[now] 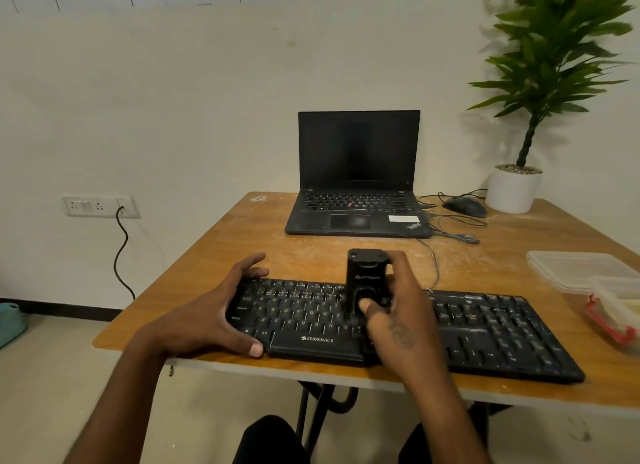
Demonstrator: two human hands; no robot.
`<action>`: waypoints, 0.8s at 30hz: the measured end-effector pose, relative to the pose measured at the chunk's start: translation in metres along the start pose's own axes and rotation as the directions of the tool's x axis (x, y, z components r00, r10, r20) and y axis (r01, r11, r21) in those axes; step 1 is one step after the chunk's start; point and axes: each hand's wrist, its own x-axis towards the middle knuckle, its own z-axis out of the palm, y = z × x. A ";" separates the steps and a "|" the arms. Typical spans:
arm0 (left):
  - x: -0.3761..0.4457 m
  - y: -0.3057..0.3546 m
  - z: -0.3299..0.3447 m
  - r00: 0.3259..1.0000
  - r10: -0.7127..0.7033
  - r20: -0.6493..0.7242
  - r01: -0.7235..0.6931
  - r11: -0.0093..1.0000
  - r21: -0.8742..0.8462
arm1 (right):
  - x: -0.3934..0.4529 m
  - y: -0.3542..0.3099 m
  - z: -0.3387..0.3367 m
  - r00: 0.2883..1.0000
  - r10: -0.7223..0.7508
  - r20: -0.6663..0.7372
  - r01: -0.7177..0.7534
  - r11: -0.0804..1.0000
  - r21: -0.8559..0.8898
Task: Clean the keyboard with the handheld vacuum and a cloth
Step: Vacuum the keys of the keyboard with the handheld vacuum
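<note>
A long black keyboard [485,328] lies along the near edge of the wooden table [242,241]. My left hand [221,311] grips the keyboard's left end, thumb on the front edge and fingers over the back edge. My right hand [394,321] holds a small black handheld vacuum [365,276] upright on the keys near the keyboard's middle, thumb pressed on its front face. The vacuum's lower end is hidden by my hand. No cloth can be made out for certain.
An open black laptop [358,193] sits at the back of the table, with a black mouse [464,206] and loose cables to its right. A potted plant [516,186] stands at the back right corner. Clear plastic containers [585,273] sit at the right edge.
</note>
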 end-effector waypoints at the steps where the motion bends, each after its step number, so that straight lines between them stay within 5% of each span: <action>1: 0.000 0.000 0.000 1.000 0.000 0.001 0.000 1.000 0.002 | 0.000 -0.003 0.009 1.000 -0.023 0.019 0.023 1.000 -0.011; 6: -0.001 0.000 0.000 1.000 0.002 0.004 -0.002 1.000 -0.004 | -0.001 -0.008 0.015 0.996 -0.044 0.083 0.046 0.999 -0.024; 13: 0.000 -0.001 0.000 1.000 0.009 -0.004 -0.009 1.000 0.005 | -0.002 0.002 -0.040 1.000 0.022 -0.013 -0.022 0.999 -0.033; 24: 0.000 0.001 0.000 1.000 0.003 0.005 -0.003 1.000 0.000 | -0.002 -0.010 0.027 0.993 -0.080 0.084 0.082 0.996 -0.026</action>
